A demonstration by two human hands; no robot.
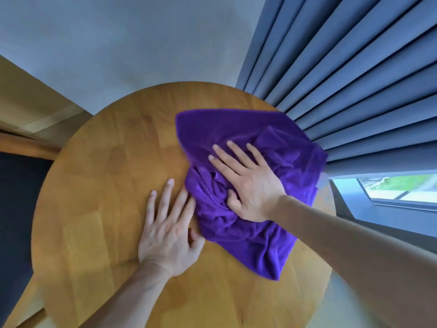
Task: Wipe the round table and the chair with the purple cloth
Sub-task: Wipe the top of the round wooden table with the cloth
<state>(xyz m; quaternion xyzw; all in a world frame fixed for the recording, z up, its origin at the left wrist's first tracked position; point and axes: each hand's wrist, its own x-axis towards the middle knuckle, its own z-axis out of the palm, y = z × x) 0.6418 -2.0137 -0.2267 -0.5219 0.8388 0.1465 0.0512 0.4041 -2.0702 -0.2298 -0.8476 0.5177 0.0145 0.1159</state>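
The purple cloth (248, 185), a soft, plush, rumpled fabric, lay bunched in folds on the right half of the round wooden surface (101, 185), its far corner overhanging the rim beside pleated blue curtains (354, 79). The right hand (248, 183) pressed flat on it, fingers straight. The left hand (169, 233) rested flat on bare wood, fingertips touching the cloth's edge.

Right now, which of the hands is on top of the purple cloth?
The right hand. It presses flat on the purple cloth, while the left hand rests on the bare round table beside it.
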